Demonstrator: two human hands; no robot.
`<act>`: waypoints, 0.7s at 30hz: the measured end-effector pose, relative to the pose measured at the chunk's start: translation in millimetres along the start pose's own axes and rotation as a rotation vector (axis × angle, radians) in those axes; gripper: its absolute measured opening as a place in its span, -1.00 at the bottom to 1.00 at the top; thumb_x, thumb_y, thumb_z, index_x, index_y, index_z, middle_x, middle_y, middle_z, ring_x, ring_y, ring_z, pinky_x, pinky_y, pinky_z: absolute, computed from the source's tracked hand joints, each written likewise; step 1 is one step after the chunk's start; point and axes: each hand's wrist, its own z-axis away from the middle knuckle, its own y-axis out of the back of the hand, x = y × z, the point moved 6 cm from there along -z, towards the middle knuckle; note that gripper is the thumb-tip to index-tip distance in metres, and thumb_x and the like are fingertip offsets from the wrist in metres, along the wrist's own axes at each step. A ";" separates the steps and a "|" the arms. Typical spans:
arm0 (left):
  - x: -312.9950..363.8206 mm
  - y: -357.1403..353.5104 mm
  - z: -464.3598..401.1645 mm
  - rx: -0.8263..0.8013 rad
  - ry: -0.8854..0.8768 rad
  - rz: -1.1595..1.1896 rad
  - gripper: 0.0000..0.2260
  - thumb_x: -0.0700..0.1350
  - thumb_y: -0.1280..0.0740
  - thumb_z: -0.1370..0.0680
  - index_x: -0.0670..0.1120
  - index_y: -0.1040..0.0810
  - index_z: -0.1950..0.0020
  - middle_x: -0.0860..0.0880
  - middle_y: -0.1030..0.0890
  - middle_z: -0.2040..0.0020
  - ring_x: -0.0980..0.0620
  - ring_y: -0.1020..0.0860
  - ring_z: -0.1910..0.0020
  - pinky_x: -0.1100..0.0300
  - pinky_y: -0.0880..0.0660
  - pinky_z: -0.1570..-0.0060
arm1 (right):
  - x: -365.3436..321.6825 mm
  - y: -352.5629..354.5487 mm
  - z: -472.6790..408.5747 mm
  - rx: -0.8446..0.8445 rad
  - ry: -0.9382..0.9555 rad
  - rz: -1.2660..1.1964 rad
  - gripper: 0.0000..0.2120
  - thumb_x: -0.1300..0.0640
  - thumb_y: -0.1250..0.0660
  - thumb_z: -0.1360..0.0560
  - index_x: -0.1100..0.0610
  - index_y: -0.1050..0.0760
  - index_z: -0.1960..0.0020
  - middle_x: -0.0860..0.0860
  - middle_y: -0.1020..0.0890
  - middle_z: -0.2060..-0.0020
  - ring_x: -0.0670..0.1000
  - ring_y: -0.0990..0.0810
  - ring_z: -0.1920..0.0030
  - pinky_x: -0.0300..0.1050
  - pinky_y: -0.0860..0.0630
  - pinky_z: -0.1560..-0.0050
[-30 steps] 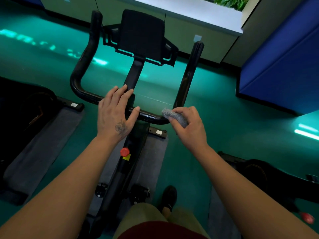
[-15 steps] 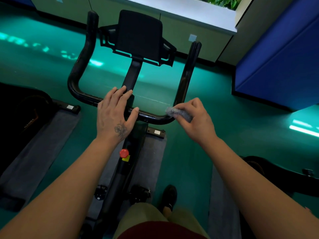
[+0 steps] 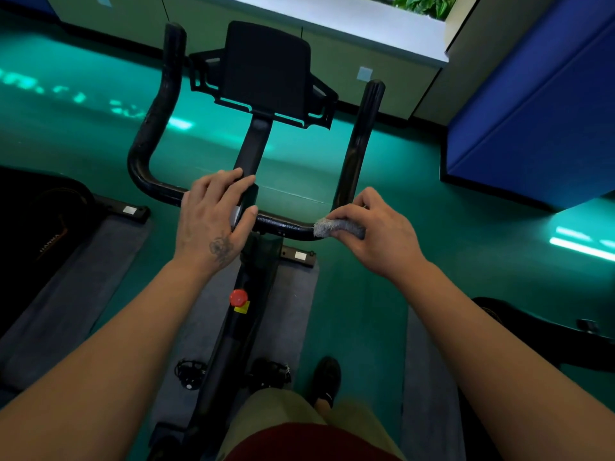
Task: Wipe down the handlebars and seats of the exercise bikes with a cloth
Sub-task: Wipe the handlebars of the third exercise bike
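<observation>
Here, nearest, the grey cloth (image 3: 339,228) is pinched in the curled right hand (image 3: 379,234) & pressed to the handlebar (image 3: 286,227) at its right bend. The left hand (image 3: 213,217) is laid flat, fingers relaxed, on the bar's centre. Beyond, 1 console (image 3: 266,66) is seen.

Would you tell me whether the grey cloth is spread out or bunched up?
Bunched: the grey fuzzy cloth forms a compact roll in the right hand.

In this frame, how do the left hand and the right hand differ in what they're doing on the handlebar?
The left hand lies with straight fingers over the centre of the handlebar and holds nothing; the right hand grips a grey cloth against the bar's right bend. The left hand bears a tattoo; the right shows none. Both touch the same handlebar.
</observation>
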 end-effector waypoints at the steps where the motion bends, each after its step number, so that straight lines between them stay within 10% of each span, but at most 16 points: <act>1: -0.4 -0.3 0.3 -0.002 -0.010 0.001 -0.54 0.12 -0.29 -0.66 0.02 -0.47 -0.54 0.01 -0.46 -0.50 -0.14 -0.40 -0.41 -0.13 -0.39 -0.28 | -2.3 -0.5 0.0 0.003 0.008 0.004 -0.77 -0.19 -0.45 -0.56 -0.20 -0.63 -0.19 -0.12 -0.43 0.01 0.01 -0.55 0.13 -0.05 -0.52 0.24; 21: -5.2 -3.1 2.1 -0.023 -0.041 0.030 -0.57 0.07 -0.18 -0.72 0.01 -0.45 -0.58 0.01 -0.42 -0.56 -0.13 -0.36 -0.49 -0.13 -0.34 -0.38 | -28.7 -8.0 -0.5 -0.016 0.014 0.067 -0.76 -0.16 -0.51 -0.50 -0.14 -0.67 -0.14 -0.08 -0.50 0.03 0.05 -0.61 0.13 -0.03 -0.55 0.29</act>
